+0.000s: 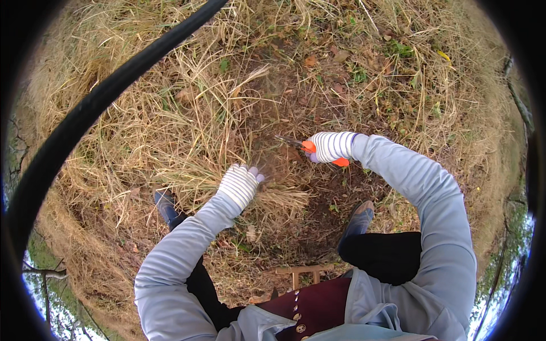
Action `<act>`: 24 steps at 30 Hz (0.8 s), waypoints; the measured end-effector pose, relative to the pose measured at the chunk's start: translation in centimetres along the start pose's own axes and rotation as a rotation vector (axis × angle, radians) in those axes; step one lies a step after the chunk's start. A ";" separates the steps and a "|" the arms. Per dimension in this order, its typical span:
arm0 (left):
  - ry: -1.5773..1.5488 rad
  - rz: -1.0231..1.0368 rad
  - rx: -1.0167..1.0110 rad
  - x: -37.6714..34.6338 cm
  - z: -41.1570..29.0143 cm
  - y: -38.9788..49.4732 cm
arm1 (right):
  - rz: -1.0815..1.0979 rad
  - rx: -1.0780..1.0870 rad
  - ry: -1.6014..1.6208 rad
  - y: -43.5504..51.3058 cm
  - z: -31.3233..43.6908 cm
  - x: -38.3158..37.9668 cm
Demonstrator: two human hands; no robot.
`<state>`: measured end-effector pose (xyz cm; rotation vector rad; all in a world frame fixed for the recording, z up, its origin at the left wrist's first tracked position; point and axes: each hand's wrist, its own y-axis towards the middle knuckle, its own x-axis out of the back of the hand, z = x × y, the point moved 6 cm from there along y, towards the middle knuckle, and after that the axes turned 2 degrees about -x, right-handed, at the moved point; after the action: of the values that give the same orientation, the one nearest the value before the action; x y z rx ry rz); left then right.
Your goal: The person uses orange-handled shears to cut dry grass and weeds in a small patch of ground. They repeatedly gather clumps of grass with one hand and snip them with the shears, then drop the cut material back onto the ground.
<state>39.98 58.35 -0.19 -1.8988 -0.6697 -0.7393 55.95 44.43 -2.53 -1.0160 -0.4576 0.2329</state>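
Observation:
My left hand, in a striped white knit glove with purple fingertips, closes around a bundle of dry grass. Pale stalks stick out from both sides of that fist, just above the ground. Further right, my right hand wears a matching glove and grips orange-handled pruning shears. Their dark metal blades point left, towards standing dry grass; how far apart the blades are is hard to tell. A patch of bare brown soil lies below the shears.
Blue boots stand apart, the left boot against the grass and the right boot by the soil. A small wooden frame sits low between my legs. A black band crosses the upper left. Bare branches show at the right rim.

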 end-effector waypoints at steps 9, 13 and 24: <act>0.031 0.040 0.017 0.1 0.1 -0.2 | -0.014 0.133 -0.015 0.8 1.7 -0.3; 0.026 0.060 0.016 0.1 0.0 -0.2 | -0.078 0.145 -0.031 0.9 1.7 -0.2; 0.000 0.019 0.029 -0.1 0.1 -0.2 | 0.324 -0.091 0.133 0.9 0.9 -2.0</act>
<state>39.81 58.52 -0.23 -1.8767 -0.6583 -0.7137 53.75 44.76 -3.39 -1.1852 -0.1820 0.4342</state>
